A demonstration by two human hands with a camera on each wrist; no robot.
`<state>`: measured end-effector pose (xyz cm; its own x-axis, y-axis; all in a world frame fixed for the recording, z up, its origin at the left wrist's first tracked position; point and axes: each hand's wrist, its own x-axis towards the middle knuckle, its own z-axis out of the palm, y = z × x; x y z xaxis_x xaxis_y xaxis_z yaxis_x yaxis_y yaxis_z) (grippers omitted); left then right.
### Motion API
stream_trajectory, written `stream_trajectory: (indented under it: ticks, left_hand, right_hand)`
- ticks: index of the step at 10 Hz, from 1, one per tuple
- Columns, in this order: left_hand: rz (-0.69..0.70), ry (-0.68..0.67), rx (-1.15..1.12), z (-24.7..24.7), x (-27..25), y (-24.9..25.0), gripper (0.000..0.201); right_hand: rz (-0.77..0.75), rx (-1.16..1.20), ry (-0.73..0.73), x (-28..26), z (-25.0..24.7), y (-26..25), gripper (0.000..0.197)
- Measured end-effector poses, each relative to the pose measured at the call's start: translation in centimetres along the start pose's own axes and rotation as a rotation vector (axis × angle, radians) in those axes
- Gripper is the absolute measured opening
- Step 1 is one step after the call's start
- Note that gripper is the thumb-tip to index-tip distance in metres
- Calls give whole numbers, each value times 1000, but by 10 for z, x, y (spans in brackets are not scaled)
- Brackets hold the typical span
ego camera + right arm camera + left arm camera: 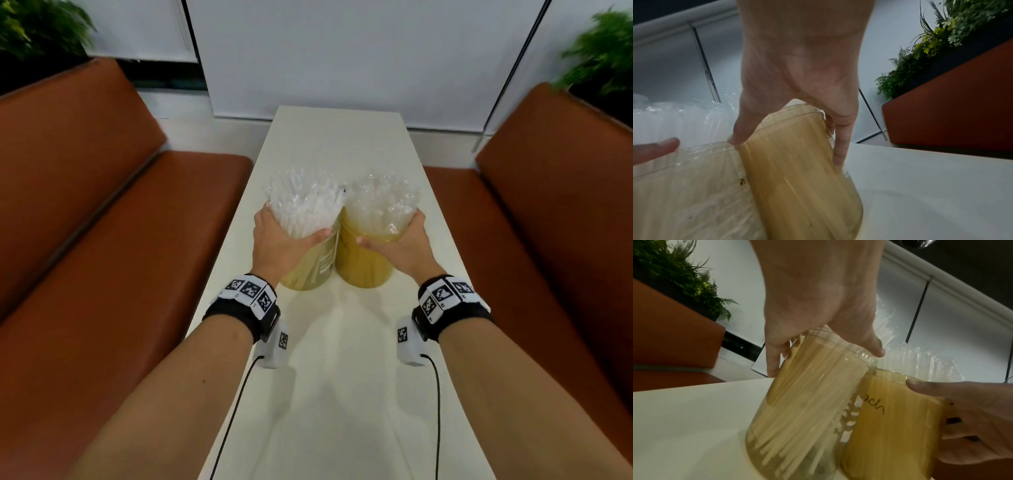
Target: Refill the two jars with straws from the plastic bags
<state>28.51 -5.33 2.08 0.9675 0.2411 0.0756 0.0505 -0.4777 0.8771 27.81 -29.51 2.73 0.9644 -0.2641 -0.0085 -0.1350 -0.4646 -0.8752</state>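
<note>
Two yellow-tinted clear jars stand touching side by side on the white table (pixel 342 377). The left jar (pixel 310 270) (pixel 803 402) holds thin white straws (pixel 301 202). The right jar (pixel 363 263) (pixel 797 170) holds thicker clear-wrapped straws (pixel 383 202). Both bundles stick out well above the rims. My left hand (pixel 281 240) (pixel 818 305) grips the left jar at its rim, thumb on the near side. My right hand (pixel 400 243) (pixel 797 73) grips the right jar's rim the same way. No loose plastic bag shows in any view.
Brown padded benches flank the narrow table, one on the left (pixel 102 240) and one on the right (pixel 548 222). Green plants (pixel 34 27) (pixel 599 51) sit behind the backrests. White blinds (pixel 342 51) close off the far end. Cables hang from both wrist cameras.
</note>
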Motion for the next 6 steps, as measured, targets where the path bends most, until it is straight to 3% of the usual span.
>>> stream_trajectory:
  ticks: [2, 4, 5, 6]
  left_hand:
    - [-20, -33, 31, 12, 32, 5, 140]
    - [-41, -122, 35, -5, 30, 12, 161]
    - [-69, -171, 10, -34, -1, 1, 154]
    - [-85, -238, 51, -69, -66, -39, 97]
  right_hand:
    - [21, -18, 3, 32, 3, 0, 135]
    - [84, 19, -54, 18, 0, -1, 161]
    - [124, -70, -125, -15, -16, 9, 148]
    - [91, -250, -58, -75, -42, 47, 120]
